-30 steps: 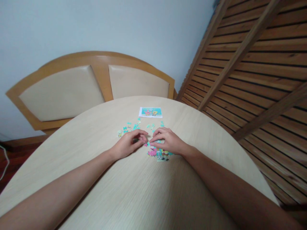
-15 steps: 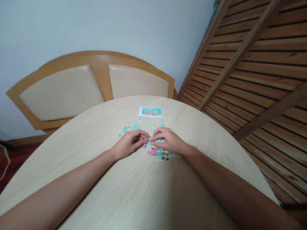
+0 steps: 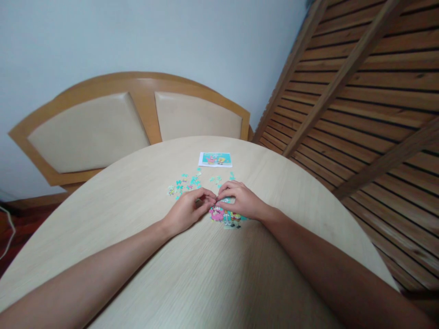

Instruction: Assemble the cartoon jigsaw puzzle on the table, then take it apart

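Note:
A partly assembled jigsaw puzzle (image 3: 227, 218) lies on the table, its cartoon figures pink, yellow and pale teal. At its upper left edge my left hand (image 3: 192, 208) is closed, thumb and fingertips pinched on a puzzle piece mostly hidden by them. My right hand (image 3: 242, 199) arches over the puzzle's top right part, with its fingertips drawn together on the puzzle's top edge. The tips of both hands nearly meet. Part of the puzzle is covered by my right hand.
Several loose puzzle pieces (image 3: 194, 181) are scattered beyond my left hand, and more pieces (image 3: 216, 180) lie farther back. A printed picture (image 3: 216, 159) rests behind them on the round table (image 3: 164, 283). A padded bench back (image 3: 144, 114) and slatted wood (image 3: 360, 114) stand beyond.
My left hand has shifted right, closer to the right hand. A pink piece that lay apart at the puzzle's left side now sits against it. My right hand has barely moved.

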The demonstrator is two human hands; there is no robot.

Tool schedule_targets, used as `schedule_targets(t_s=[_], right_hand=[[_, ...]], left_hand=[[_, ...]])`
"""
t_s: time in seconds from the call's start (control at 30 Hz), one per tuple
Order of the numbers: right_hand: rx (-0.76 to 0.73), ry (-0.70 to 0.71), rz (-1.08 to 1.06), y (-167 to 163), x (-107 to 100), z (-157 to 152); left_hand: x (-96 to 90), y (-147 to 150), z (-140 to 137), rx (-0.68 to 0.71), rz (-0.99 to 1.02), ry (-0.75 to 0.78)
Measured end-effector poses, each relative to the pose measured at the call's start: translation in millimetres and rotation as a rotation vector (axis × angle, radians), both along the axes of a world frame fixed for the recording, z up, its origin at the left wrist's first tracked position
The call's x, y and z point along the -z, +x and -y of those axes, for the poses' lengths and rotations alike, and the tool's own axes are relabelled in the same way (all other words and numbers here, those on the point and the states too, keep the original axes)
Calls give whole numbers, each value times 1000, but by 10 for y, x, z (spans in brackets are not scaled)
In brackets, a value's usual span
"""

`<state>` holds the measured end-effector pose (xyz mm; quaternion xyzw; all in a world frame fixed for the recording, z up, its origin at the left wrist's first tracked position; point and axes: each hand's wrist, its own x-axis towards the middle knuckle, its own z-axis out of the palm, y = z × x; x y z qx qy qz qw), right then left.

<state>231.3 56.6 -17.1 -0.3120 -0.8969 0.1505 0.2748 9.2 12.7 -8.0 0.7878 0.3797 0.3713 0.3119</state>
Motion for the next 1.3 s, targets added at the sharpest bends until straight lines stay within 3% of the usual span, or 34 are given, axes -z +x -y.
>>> schedule_targets(t_s=[1.07, 1.3], right_hand=[[10, -13, -16, -14, -1, 1], [-4, -5, -23, -2, 6, 5]], left_hand=[[6, 33, 55, -66, -115, 59], [-12, -52, 116, -7, -283, 215]])
